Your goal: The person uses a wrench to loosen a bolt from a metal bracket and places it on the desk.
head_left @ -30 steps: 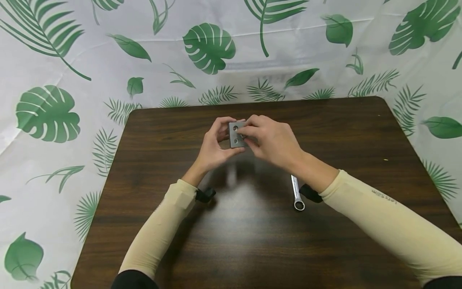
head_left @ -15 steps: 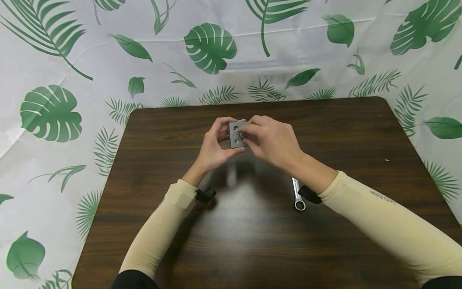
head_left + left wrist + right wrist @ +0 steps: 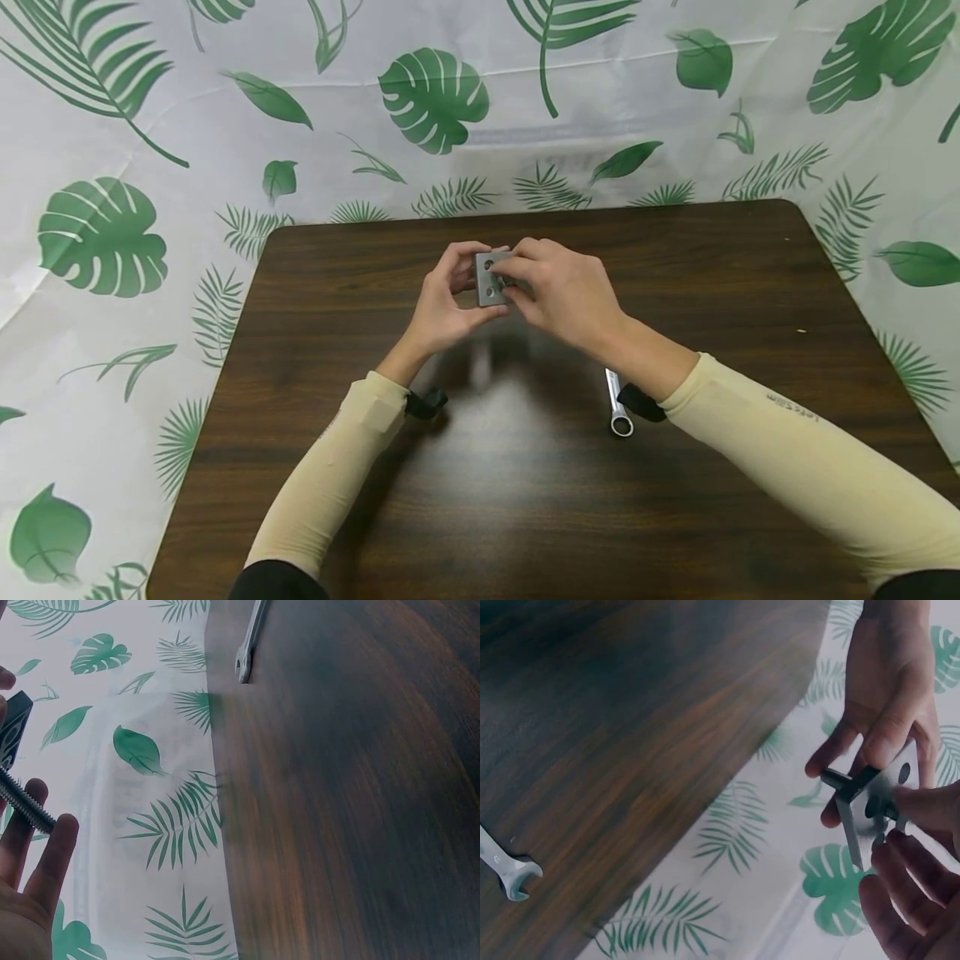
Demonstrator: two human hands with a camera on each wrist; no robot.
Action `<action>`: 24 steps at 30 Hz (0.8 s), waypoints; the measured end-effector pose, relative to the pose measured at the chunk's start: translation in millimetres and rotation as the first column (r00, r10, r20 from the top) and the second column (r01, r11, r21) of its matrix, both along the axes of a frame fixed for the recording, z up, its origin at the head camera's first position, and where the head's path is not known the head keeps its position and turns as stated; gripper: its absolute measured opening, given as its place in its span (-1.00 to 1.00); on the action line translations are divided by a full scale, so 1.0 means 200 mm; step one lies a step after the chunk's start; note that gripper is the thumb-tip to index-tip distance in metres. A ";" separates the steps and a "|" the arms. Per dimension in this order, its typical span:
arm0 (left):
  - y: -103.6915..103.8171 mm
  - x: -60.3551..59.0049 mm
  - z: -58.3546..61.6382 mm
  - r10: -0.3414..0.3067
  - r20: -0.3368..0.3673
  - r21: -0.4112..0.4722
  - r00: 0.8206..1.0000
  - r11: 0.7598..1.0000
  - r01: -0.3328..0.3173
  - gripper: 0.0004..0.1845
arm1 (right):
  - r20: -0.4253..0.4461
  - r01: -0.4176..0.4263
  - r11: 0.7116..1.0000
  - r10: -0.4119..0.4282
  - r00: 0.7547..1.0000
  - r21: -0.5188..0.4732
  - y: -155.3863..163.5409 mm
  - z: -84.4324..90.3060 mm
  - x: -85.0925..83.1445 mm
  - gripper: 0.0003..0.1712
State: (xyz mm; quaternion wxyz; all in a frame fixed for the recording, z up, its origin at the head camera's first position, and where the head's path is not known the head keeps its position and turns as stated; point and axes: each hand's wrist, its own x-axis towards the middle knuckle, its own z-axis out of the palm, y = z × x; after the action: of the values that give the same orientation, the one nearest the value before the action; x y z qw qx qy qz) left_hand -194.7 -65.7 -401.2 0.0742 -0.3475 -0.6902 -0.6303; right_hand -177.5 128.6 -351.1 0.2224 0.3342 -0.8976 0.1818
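Two hands above the table (image 3: 315,275), left hand (image 3: 442,304) gripping a metal plate (image 3: 489,279), right hand (image 3: 566,292) pinching its threaded bolt (image 3: 26,802), wrench (image 3: 617,402) lying below.

Both forearms raised and converging, left hand (image 3: 442,308) fingers curled, right hand (image 3: 566,292) fingers pinching

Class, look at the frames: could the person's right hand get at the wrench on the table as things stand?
Probably yes. The wrench lies bare on the table beside the right forearm, nothing over it; but the right hand first has to let go of the metal plate.
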 end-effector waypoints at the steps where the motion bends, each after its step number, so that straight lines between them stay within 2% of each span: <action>1: 0.00 0.00 0.00 -0.002 -0.001 0.002 1.000 1.000 0.002 -0.27 | -0.001 0.013 1.000 -0.013 1.000 -0.009 0.00 0.00 0.00 -0.68; 6: 0.00 0.00 0.00 -0.013 -0.007 0.009 1.000 1.000 0.013 -0.27 | 0.007 0.072 0.997 -0.072 0.997 -0.028 -0.01 0.00 0.00 -0.68; 10: -0.01 0.00 -0.01 0.002 -0.002 0.010 1.000 1.000 -0.002 -0.26 | -0.004 0.006 1.000 -0.006 1.000 -0.002 -0.01 0.01 -0.01 -0.77; 13: -0.01 0.00 -0.01 0.009 -0.004 0.009 1.000 1.000 -0.009 -0.27 | -0.017 -0.029 1.000 0.029 0.999 -0.008 -0.01 0.01 0.00 -0.73; 20: 0.00 0.00 -0.01 -0.010 -0.016 0.014 1.000 1.000 0.010 -0.27 | -0.012 0.061 0.998 -0.061 0.998 -0.019 -0.01 0.01 -0.01 -0.70; 24: 0.00 0.00 -0.01 -0.001 -0.012 0.002 1.000 1.000 0.001 -0.27 | -0.019 -0.035 0.999 0.035 0.999 0.010 -0.01 0.01 -0.01 -0.81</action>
State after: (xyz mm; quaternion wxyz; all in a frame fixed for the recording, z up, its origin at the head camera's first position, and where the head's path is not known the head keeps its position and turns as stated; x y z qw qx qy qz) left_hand -194.9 -66.4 -402.8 0.0782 -0.3515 -0.6891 -0.6289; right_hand -179.4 127.1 -349.8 0.2260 0.3526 -0.8904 0.1782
